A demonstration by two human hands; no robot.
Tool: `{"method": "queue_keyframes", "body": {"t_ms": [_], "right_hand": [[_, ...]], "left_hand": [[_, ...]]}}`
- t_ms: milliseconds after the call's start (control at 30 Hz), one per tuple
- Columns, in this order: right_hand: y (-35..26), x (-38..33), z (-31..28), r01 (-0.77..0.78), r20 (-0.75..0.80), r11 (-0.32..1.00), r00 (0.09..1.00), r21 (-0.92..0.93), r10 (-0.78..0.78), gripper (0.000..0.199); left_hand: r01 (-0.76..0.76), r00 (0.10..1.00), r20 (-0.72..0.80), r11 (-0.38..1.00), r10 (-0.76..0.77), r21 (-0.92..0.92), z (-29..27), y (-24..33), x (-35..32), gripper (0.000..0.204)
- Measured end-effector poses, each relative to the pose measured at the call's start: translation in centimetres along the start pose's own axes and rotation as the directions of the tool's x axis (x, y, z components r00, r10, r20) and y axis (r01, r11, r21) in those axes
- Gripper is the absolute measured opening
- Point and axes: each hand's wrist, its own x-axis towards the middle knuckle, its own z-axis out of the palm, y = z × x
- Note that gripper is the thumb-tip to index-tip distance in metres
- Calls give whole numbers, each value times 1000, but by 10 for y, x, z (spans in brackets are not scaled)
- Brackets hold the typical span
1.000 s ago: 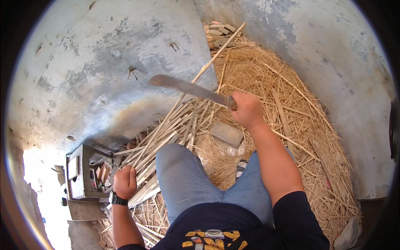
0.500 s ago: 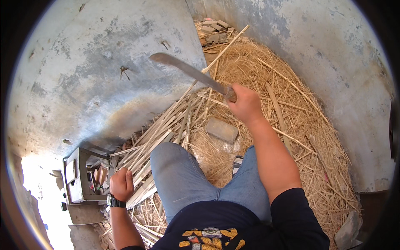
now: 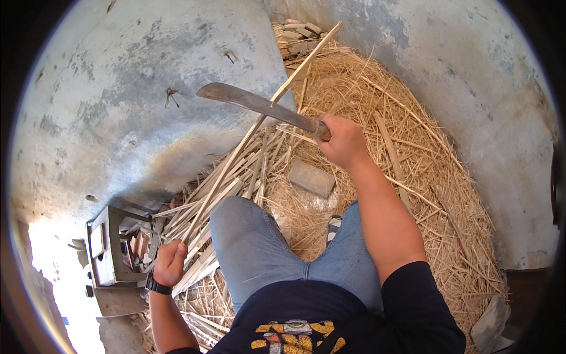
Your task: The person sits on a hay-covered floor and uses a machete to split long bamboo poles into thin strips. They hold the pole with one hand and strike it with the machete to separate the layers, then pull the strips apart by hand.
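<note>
My right hand (image 3: 345, 140) is wrapped round the short handle of a machete (image 3: 239, 98), its broad, dull blade pointing left over the shavings. The blade crosses a long pale strip of wood or bamboo (image 3: 309, 58) and seems to touch it. From there the strip slopes down left to my left hand (image 3: 170, 264), which is closed on its lower end beside my left knee. Beneath the strip lies a heap of similar split strips (image 3: 236, 177).
A grey brick (image 3: 312, 179) rests on the ground ahead of my knees. Loose shavings (image 3: 354, 76) spread to the right. Worn grey walls (image 3: 466, 88) curve around. At left stands an open-fronted wooden box (image 3: 107, 248); stacked bricks (image 3: 302, 35) lie at the back.
The machete has moved slightly left and its blade has levelled a little. The strip's far end has risen and moved left. My left hand still holds the strip, shifted slightly left.
</note>
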Motion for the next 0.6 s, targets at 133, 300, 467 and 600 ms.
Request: {"method": "queue_keyframes", "body": {"t_ms": [133,300,467,600], "right_hand": [[-26,-6,13,170,78,985,982,40,-173,18],[-20,-1,10,158,123,987,980,18,-159,16],[22,4,-7,-270,-4,960,963,-76,271,13],[4,-2,-6,-200,119,980,973,23,196,14]], "left_hand": [[16,999,36,999,-15,-43,3,-1,2,48],[-75,996,-40,993,79,93,3,-9,-1,46],[-29,989,-135,982,55,187,-2,-2,-11,45],[-39,982,-167,964,86,263,0,-3,-9,44]]}}
